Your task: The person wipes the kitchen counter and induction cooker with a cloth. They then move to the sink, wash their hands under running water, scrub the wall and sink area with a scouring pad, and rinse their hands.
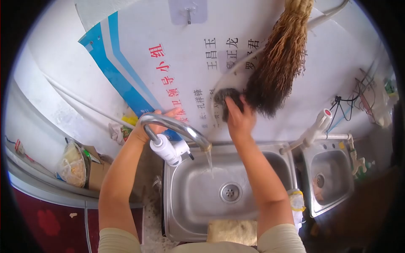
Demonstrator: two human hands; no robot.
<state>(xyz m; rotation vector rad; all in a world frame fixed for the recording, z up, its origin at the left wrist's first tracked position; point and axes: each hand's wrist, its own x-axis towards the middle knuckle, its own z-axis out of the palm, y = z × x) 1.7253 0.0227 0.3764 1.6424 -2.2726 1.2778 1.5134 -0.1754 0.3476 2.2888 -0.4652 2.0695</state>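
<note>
Dark grey scrubber (222,97), right? Where's it at, and what are the arms up to?

> Yep, it's in the right hand (242,121), up at the white poster (181,69) behind the sink, just beside the broom (278,59). Fingers are curled over it, narrow grip. That forearm reaches forward over the right half of the sink, angling a bit inward.

And the left?

> Left hand (157,127) is reaching up behind the curved tap (179,125), near the poster's blue edge. Fingers look stretched out and spread, tbh nothing visible in them. The tap hides part of the hand, so can't tell if it's touching the poster.

What about the containers?

> Big steel sink (190,202): water running from the tap into it, drain (230,192) uncovered. Smaller sink (337,179) off to the right has something orangey-brown beside its drain, too blurry to name. Over on the left there's a clear plastic bag (72,166) with pale yellowish stuff inside, next to a cardboard box (98,173). Can't tell what's in the box, lol. Oh, and a tan block (232,232) sits at the big sink's near edge.
</note>
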